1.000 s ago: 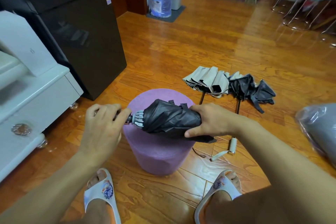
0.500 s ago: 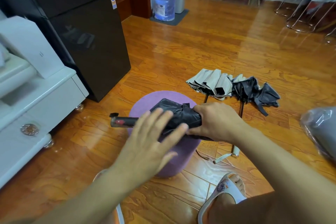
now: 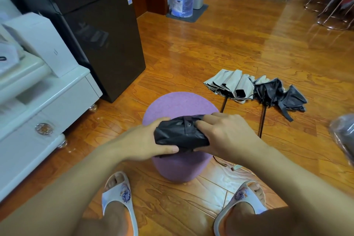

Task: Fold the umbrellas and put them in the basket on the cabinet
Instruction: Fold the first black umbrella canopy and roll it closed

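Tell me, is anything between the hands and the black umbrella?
No. Both hands already touch it. The left hand grips one end of the black umbrella and the right hand holds the other end, above the purple stool. Nothing visible sits between them. The basket is out of view.

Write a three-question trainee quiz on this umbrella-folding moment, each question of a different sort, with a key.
1. True or false: both the left hand and the right hand grip the folded black fabric umbrella.
2. Multiple choice: the folded umbrella is held over
A. the white cabinet
B. the round purple stool
C. the black fridge
3. Fill in: on the wooden floor beyond the stool lie a half-collapsed beige umbrella and, to its right, a half-collapsed ____ umbrella.

Key: 1 true; 2 B; 3 black.
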{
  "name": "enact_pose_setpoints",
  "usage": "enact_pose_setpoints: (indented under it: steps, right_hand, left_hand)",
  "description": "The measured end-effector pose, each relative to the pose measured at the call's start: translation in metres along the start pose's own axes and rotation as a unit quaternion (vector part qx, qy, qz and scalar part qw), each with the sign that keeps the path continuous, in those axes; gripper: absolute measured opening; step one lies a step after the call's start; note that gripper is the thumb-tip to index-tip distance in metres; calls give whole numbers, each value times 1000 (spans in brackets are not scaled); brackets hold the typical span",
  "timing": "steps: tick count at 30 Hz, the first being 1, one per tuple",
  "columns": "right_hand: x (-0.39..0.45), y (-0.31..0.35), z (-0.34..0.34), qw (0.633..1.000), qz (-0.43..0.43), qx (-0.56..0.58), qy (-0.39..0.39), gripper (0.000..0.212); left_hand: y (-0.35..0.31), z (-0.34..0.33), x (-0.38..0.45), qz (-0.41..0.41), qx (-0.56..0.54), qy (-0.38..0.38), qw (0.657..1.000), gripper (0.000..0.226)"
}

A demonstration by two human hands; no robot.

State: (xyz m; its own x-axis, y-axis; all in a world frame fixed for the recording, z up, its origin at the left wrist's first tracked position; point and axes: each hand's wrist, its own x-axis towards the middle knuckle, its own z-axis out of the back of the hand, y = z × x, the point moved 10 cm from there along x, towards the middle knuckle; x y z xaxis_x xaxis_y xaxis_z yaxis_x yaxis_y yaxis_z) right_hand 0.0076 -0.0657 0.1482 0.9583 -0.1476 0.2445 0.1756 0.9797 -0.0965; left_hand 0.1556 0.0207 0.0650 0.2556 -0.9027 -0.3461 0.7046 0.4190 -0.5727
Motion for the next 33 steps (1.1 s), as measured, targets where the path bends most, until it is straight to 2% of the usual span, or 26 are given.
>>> enact_pose_setpoints:
  steps: [4,7,9,12,14,17,21,23,31,33]
  right_hand:
    - [-6,3,12,998,-8,-11,-58,45]
    - [-10,-4,0,999,-39,-1,-8,58]
    - [-13,-14,-10,996,-53,50,44,70]
    - [-17,-39,-15,976,-116,170,78,70]
    - [-17,-47,-16,971,-144,170,83,70]
    - [-16,-47,-21,966,-164,176,94,63]
    - [-17,-46,-26,920,-227,300,106,30]
    - [-17,-46,-25,895,-247,354,109,22]
    - [-22,-46,-28,747,-319,578,77,20]
    - [-24,-47,-31,723,-318,609,77,16]
  left_hand:
    - [-3,4,-5,1,-41,7,999,99]
    - [-15,24,-15,-5,73,-85,994,98]
    - [-28,37,-25,-20,192,-165,967,104]
    - [-55,46,-41,-96,285,-257,919,122]
    - [-68,46,-51,-152,289,-288,900,119]
    - [-78,34,-58,-213,304,-297,880,103]
    - [-81,23,-63,-240,324,-301,864,86]
    - [-81,19,-63,-239,331,-296,863,82]
    - [-84,14,-67,-252,327,-287,865,83]
    - [-82,15,-66,-257,315,-279,870,87]
